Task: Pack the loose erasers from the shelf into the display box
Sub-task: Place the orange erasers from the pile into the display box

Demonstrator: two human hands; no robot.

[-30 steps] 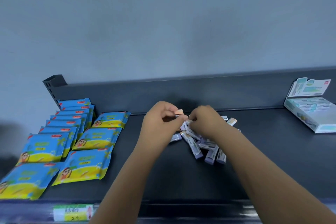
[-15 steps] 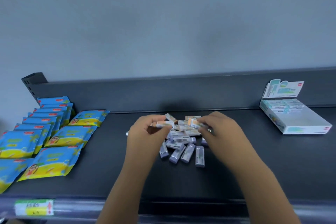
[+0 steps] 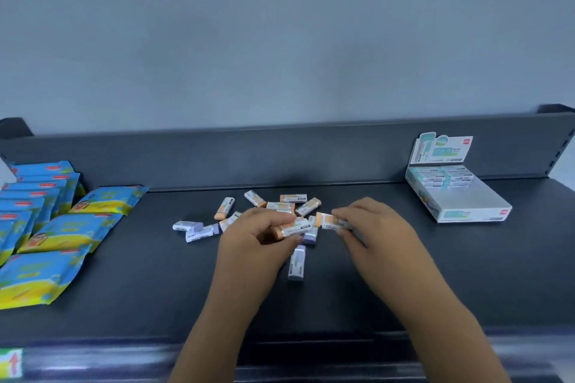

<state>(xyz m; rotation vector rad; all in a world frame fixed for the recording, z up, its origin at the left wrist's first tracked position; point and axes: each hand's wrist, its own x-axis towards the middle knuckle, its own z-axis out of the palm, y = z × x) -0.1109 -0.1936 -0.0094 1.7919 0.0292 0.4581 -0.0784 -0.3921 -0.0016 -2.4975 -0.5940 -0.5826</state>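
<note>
Several loose erasers [image 3: 280,206] in white sleeves, with orange or purple ends, lie scattered at the middle of the dark shelf [image 3: 404,274]. My left hand [image 3: 258,239] pinches an orange-tipped eraser [image 3: 291,229] above the pile. My right hand [image 3: 370,227] grips another orange-tipped eraser [image 3: 328,221] beside it. A purple eraser [image 3: 296,263] lies between my wrists. The white and teal display box [image 3: 466,199] stands open at the back right, with erasers filling only its far end.
Blue and yellow packets [image 3: 62,227] overlap in rows on the left of the shelf. A raised back panel [image 3: 280,155] runs behind everything. A price label [image 3: 11,362] sits on the front edge at bottom left.
The view has swung left to right, so the box and packets appear shifted left. Both hands have lifted an eraser each from the pile, and the pile looks more spread out.
</note>
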